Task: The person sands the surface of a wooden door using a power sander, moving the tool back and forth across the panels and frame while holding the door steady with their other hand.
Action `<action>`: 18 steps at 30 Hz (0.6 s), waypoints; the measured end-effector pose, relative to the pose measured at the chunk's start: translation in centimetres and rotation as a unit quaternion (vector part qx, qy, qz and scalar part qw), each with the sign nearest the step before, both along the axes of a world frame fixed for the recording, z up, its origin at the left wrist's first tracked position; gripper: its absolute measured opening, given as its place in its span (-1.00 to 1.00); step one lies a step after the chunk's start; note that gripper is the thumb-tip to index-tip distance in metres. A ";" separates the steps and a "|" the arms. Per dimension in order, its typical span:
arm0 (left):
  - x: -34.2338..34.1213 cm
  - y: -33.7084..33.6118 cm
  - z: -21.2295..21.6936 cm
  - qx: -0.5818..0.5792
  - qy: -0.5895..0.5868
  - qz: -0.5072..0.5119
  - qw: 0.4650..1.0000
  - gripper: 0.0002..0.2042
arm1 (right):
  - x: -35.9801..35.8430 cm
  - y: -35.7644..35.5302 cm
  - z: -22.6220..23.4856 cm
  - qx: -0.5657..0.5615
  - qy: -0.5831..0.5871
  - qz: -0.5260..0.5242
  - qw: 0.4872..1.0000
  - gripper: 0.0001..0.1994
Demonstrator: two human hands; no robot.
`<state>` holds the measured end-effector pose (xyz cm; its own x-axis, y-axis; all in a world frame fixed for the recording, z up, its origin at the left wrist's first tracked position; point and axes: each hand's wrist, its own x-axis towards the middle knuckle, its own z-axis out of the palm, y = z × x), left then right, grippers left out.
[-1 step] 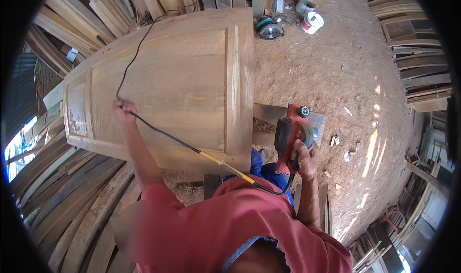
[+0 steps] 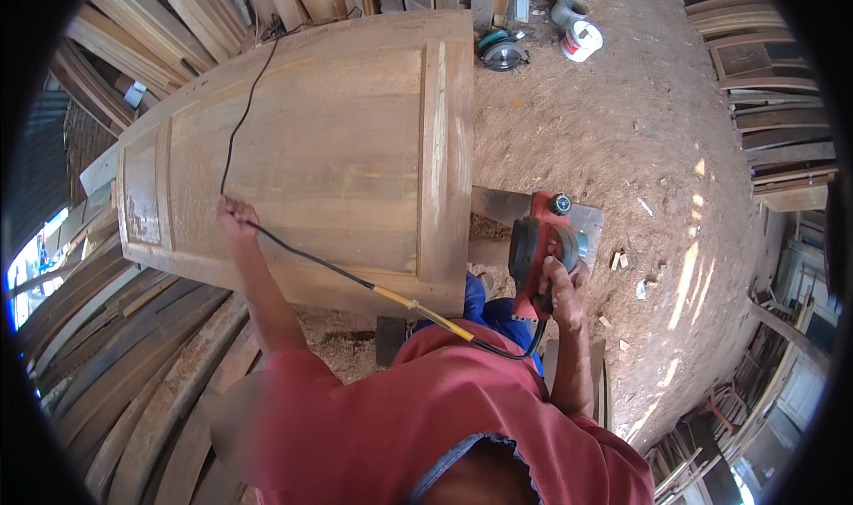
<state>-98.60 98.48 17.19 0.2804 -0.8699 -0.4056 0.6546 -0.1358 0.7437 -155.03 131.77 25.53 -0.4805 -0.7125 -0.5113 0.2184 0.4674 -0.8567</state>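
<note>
My right hand (image 2: 564,290) is closed round the rear handle of a red electric planer (image 2: 538,278), which has a black knob at its front. The planer is at the right of the panelled wooden door (image 2: 338,150), past its edge. A black power cord (image 2: 306,254) runs from the planer across my front, with a yellow-wrapped stretch (image 2: 391,297) along it. Over the left part of the door, my left hand (image 2: 237,215) grips this cord in closed fingers. From there the cord trails over the door to its far edge.
A circular saw (image 2: 504,52) lies on the dusty floor (image 2: 622,132) beyond the door's right corner, near a white bucket (image 2: 582,41) and a grey pot (image 2: 569,9). Boards (image 2: 191,372) are stacked at left, and others lean along the far side and right. Wood scraps lie right of the planer.
My left hand has shifted slightly to the right and nearer to me, with the cord still in it. The planer and my right hand stay nearly in place.
</note>
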 end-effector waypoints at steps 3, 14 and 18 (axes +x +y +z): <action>9.6 14.8 -8.4 0.225 -0.192 0.047 0.954 -0.74 | 1.2 1.0 -0.3 0.001 0.012 0.074 0.997 -0.71; -4.6 26.2 -10.7 0.035 -0.877 -0.269 0.396 -0.02 | 6.4 3.8 -1.6 -0.021 -0.034 0.188 0.981 -0.58; -16.4 26.2 -8.7 -0.027 -0.771 -0.456 0.443 0.14 | 8.0 4.3 -3.2 -0.019 -0.033 0.205 0.978 -0.56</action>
